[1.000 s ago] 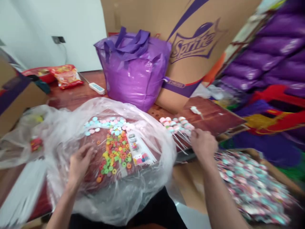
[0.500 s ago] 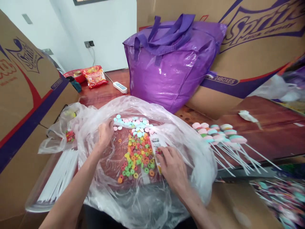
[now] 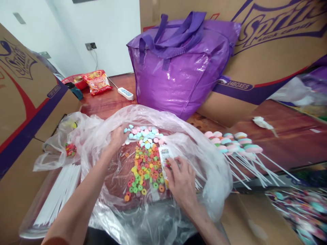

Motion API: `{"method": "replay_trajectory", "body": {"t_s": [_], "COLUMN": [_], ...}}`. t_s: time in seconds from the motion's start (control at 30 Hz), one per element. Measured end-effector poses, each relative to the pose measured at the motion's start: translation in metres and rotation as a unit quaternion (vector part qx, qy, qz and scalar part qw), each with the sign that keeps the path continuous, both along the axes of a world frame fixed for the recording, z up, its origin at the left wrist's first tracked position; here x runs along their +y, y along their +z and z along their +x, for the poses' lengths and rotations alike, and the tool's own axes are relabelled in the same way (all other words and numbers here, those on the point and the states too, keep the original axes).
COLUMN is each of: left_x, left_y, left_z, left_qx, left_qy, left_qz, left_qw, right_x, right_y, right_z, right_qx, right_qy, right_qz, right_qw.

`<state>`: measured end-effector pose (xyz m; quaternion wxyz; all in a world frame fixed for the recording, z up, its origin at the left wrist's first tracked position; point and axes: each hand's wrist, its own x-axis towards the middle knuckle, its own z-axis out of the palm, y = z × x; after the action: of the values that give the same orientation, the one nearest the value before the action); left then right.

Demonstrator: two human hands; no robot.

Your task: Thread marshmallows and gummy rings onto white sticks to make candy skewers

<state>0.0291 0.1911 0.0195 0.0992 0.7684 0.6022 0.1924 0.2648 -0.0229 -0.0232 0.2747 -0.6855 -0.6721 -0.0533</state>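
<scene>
A big clear plastic bag (image 3: 199, 160) lies open on the red-brown table (image 3: 293, 136). Inside it are a heap of small coloured ring candies (image 3: 143, 170), a row of pastel pink and blue round candies (image 3: 144, 132) and a printed paper pack (image 3: 165, 160). My left hand (image 3: 118, 136) reaches in and touches the left end of the pastel candies, fingers curled. My right hand (image 3: 181, 182) rests on the paper pack with its fingers bent over it. A fan of pastel candies on white sticks (image 3: 237, 144) lies just outside the bag to the right.
A purple carry bag (image 3: 178, 71) stands behind the plastic bag, with large Sprite cardboard boxes (image 3: 276, 44) behind and another box (image 3: 22, 102) at left. White sticks (image 3: 58, 194) lie in a clear tray at lower left. A power strip (image 3: 125, 93) and snack packet (image 3: 97, 81) sit far back.
My right hand left the stick candies and came into the bag onto the paper pack. My left hand moved up to the pastel candies. The view swung left.
</scene>
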Motion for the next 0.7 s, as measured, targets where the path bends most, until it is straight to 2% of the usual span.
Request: {"method": "replay_trajectory", "body": {"t_s": [0.1,0.17,0.3,0.4,0.47,0.53,0.7], "left_x": [-0.032,-0.06,-0.118,-0.148,-0.157,-0.158,-0.151], "left_y": [-0.007,-0.014,-0.029,-0.032,-0.03,-0.026,-0.025], "left_z": [-0.008,-0.014,-0.024,-0.031,-0.037,-0.042,-0.052], "left_qx": [-0.05,-0.055,-0.041,-0.06,-0.098,-0.14,-0.17], "left_qy": [-0.063,-0.097,-0.123,-0.125,-0.111,-0.083,0.001], "left_qz": [0.088,0.111,0.075,0.046,0.031,0.022,-0.003], "left_qw": [0.993,0.987,0.989,0.989,0.988,0.986,0.985], "right_x": [0.0,0.0,0.0,0.0,0.0,0.002,0.009], "right_y": [0.002,0.004,0.005,0.005,0.006,0.006,0.013], "right_z": [-0.001,-0.002,-0.003,0.004,0.015,0.026,0.039], "right_qx": [-0.001,-0.002,0.018,0.088,0.12,0.102,-0.022], "right_qy": [-0.007,-0.008,-0.002,0.015,0.009,-0.018,-0.071], "right_qz": [-0.006,-0.011,-0.013,0.023,0.044,0.027,-0.133], "right_qw": [1.0,1.0,1.0,0.996,0.992,0.994,0.988]}}
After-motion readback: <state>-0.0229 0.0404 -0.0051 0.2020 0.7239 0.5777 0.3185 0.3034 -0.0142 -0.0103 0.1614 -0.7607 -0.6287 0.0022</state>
